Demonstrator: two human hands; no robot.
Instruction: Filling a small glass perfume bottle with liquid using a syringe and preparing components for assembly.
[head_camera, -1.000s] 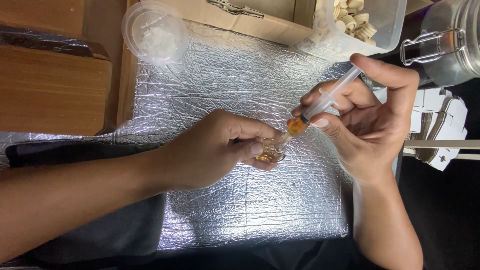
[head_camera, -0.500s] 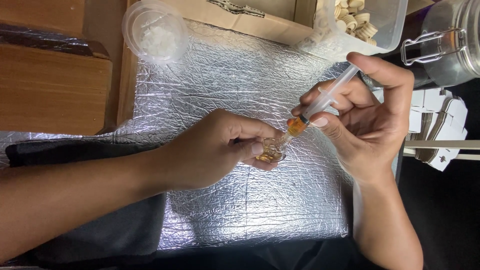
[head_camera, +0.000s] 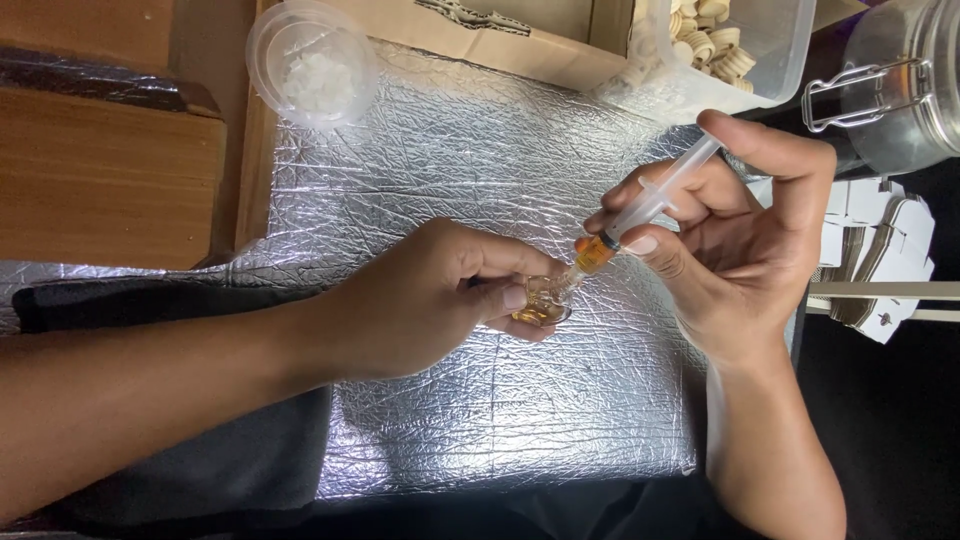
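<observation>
— Pinched between thumb and fingertips of the left hand (head_camera: 420, 300) is a small glass vial (head_camera: 541, 303) with amber liquid in it; the fingers are curled tight around it, so only its right end shows.

— And the other hand?

— The right hand (head_camera: 740, 250) grips a clear plastic syringe (head_camera: 640, 213): index and middle fingers close on the barrel, thumb arched over the top of the plunger. Orange-amber liquid fills the lower end of the barrel, and the tip goes down to the vial's mouth — whether it is inside I cannot tell.

— Where does the vial sit?

— Just above a crinkled silver foil sheet (head_camera: 500, 400), near the sheet's middle. I can't say whether it touches the foil.

— What lies around that sheet?

— At its upper left corner, a round clear plastic tub (head_camera: 310, 60) with white bits inside. Along its top edge, a brown cardboard box (head_camera: 500, 35), and right of that a clear plastic bin (head_camera: 770, 50) holding pale corks or caps. Further right of the sheet stands a glass clip-top jar (head_camera: 900, 85), with white card tags (head_camera: 880, 250) below it. Left of the foil — wooden blocks (head_camera: 100, 170). A dark cloth (head_camera: 220, 470) lies under the left forearm, overlapping the sheet's lower left.
</observation>
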